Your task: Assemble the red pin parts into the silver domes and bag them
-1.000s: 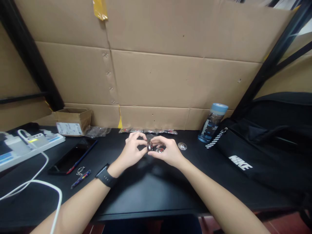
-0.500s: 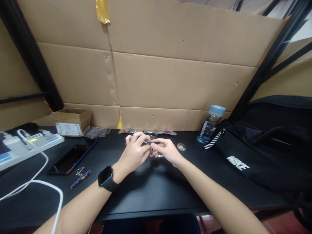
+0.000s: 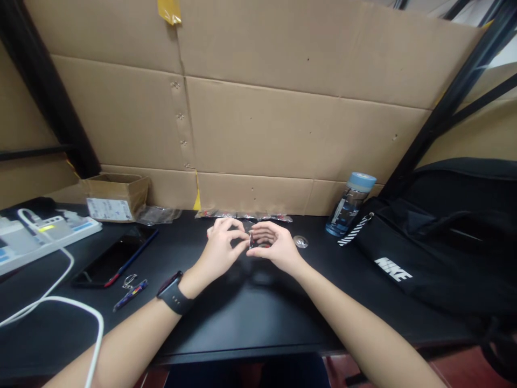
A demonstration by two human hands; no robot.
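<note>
Over the black table (image 3: 242,323), my left hand (image 3: 226,245) and my right hand (image 3: 274,245) meet near the middle. Between their fingertips is a small dark, shiny piece (image 3: 251,240), too small to make out. The left fingers are closed at its left side. My right hand curls round its right side, thumb below and fingers above. A bit of red shows beside the right fingers. A clear round plastic piece (image 3: 300,241) lies just right of my right hand. Small clear packets (image 3: 266,216) with red bits lie in a row behind both hands.
At the left are a power strip (image 3: 48,240), a white cable (image 3: 72,302), a phone (image 3: 117,256), a keychain (image 3: 131,293), an open cardboard box (image 3: 115,196) and a plastic bag (image 3: 159,215). A bottle (image 3: 350,205) and a black bag (image 3: 436,242) stand at the right.
My left wrist has turned, so the watch faces more sideways. My right hand has opened into a wider curl round the small piece. The view has shifted slightly.
</note>
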